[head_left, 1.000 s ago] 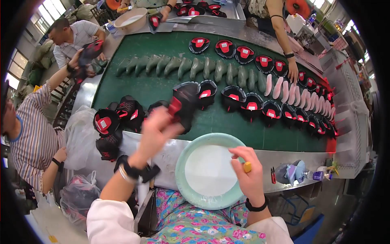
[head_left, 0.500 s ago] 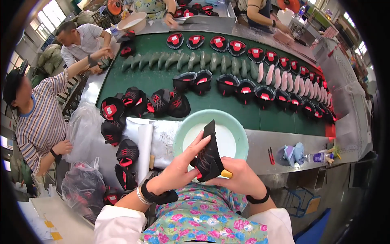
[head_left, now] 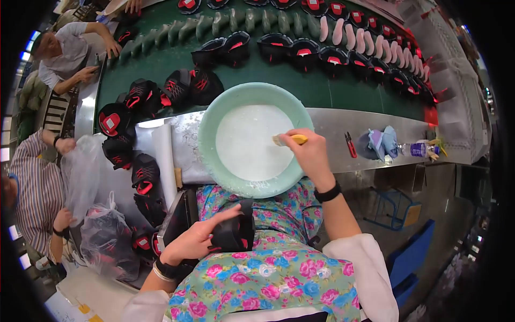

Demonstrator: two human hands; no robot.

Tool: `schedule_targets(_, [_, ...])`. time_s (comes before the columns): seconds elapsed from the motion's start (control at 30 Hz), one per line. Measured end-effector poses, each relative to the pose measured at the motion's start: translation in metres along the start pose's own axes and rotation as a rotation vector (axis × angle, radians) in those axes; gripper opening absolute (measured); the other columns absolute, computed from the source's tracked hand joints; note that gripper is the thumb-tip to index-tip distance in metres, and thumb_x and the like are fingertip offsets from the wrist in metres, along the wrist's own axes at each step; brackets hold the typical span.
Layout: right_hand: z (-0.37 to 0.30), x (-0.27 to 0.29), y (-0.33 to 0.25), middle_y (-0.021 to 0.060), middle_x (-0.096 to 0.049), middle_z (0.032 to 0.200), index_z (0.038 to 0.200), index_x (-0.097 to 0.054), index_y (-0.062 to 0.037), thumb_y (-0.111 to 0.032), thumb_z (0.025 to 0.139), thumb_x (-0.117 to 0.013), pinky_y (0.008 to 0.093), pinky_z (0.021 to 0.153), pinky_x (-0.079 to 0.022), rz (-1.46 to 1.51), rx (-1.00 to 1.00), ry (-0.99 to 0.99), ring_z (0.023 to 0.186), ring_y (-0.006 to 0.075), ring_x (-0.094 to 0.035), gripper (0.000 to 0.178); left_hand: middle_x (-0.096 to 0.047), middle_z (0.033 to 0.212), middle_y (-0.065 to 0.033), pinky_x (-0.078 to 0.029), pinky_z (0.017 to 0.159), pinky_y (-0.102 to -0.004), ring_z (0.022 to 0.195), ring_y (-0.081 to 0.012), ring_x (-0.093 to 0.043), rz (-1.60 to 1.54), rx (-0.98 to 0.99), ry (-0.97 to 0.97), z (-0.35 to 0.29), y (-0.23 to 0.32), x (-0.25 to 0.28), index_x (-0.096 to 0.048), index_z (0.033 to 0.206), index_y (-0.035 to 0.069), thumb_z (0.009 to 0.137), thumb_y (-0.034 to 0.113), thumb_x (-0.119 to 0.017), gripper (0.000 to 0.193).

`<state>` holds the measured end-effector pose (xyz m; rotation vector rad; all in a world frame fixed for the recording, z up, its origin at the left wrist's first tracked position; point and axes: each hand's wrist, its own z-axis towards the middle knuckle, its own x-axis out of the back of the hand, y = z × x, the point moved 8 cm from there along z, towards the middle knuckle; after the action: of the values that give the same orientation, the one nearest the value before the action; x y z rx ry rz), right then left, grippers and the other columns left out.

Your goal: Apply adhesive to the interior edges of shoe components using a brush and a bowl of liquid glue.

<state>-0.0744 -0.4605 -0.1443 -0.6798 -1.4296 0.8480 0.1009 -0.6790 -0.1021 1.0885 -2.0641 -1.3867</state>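
"Stretching across the view, what does the green worktop [head_left: 348, 92] carry?"

"Dark green shoe lasts [head_left: 234, 20] and pink insoles [head_left: 350, 38] form a curved row toward its right edge, with black-and-red shoe uppers [head_left: 234, 49] lined up on either side."

"And the pale green basin [head_left: 211, 142]?"

"It overlaps the worktop's near metal edge [head_left: 332, 153] and the floral apron [head_left: 279, 268], and holds white liquid [head_left: 249, 147]."

"What has just changed?"

"A moment ago, the left hand [head_left: 194, 240] and right hand [head_left: 312, 155] met on 1 black upper [head_left: 238, 234] above the basin. Now the 2 have parted: the left has brought that upper down over the apron, off the worktop's near edge, and the right has gone over the basin."

"Meaning what for the work?"

"Attention seems to have shifted to the brush [head_left: 298, 139] and liquid, with the upper waiting."

"How do the fingers stand?"

"The left index finger lies stretched along the upper; the others seem clamped on its side, though some are hidden. The right thumb and fingers are closed on the brush's yellow handle. Its bristles are over the liquid; I can't tell whether they touch it."
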Motion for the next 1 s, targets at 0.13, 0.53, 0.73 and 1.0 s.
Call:
schedule_targets(0.13, [-0.002,-0.046,0.029,0.015,-0.068,0.086,0.087,-0.07,-0.0016,-0.011,0.076,-0.073,0.0368,0.07,-0.052,-0.089,0.065,-0.079,0.077,0.0328,-0.065,0.015,-0.043,0.137,-0.0102,-0.031,0.109,-0.0307,0.128,-0.0188,-0.043,-0.271,-0.041,0.321,-0.002,-0.024,0.026,-0.025,0.146,0.006,0.083,-0.012,-0.058,0.074])
schedule_targets(0.53, [-0.006,0.003,-0.084,0.0088,-0.071,0.092,0.096,-0.072,-0.0015,-0.001,0.075,-0.076,0.0266,0.071,-0.052,0.299,0.103,-0.212,0.081,0.0176,-0.068,0.021,-0.05,0.136,-0.0143,-0.049,0.097,-0.0453,0.12,-0.0285,-0.054,-1.033,-0.107,0.406,0.065,-0.07,0.036,-0.022,0.149,0.01,0.095,0.014,-0.056,0.064])
schedule_targets(0.73, [-0.009,0.011,-0.052,0.0102,-0.071,0.084,0.09,-0.071,-0.0015,-0.008,0.078,-0.075,0.026,0.065,-0.052,0.285,0.007,-0.109,0.072,0.0154,-0.067,0.014,-0.045,0.143,-0.0071,-0.039,0.108,-0.0375,0.128,-0.0205,-0.047,-0.928,-0.15,0.335,0.08,-0.066,0.034,-0.034,0.146,0.01,0.096,0.013,-0.055,0.054])
schedule_targets(1.0, [-0.038,0.023,-0.056,0.007,-0.065,0.061,0.075,-0.067,0.0016,-0.017,0.079,-0.077,0.0229,0.052,-0.047,0.2,-0.34,-0.171,0.056,0.0047,-0.059,0.022,-0.048,0.141,-0.0069,-0.039,0.108,-0.0359,0.126,-0.0191,-0.05,-0.617,-0.381,0.571,0.076,-0.046,0.061,-0.036,0.145,0.007,0.087,-0.003,-0.061,0.064])
